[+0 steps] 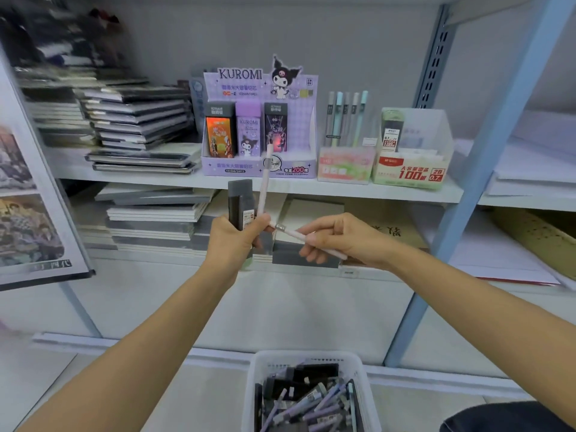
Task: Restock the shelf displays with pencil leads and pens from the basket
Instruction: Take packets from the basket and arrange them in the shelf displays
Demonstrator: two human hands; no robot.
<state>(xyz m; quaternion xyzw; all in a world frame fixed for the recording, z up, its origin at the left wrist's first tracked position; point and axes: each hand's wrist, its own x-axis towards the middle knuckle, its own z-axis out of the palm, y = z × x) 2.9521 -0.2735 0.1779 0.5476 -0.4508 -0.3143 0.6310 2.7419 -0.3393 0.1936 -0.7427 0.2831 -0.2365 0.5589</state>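
My left hand grips a black pencil lead case and an upright pale pink pen in front of the shelf. My right hand pinches a second pale pink pen that lies almost level, its tip touching my left hand. On the shelf stand a purple Kuromi lead display, a pink pen display with several pens upright, and a green lead box. A white basket below holds several pens and lead cases.
Stacks of notebooks fill the shelf's left side and the shelf below. A blue shelf upright rises at the right. A framed poster leans at the left. Papers lie on the right-hand shelves.
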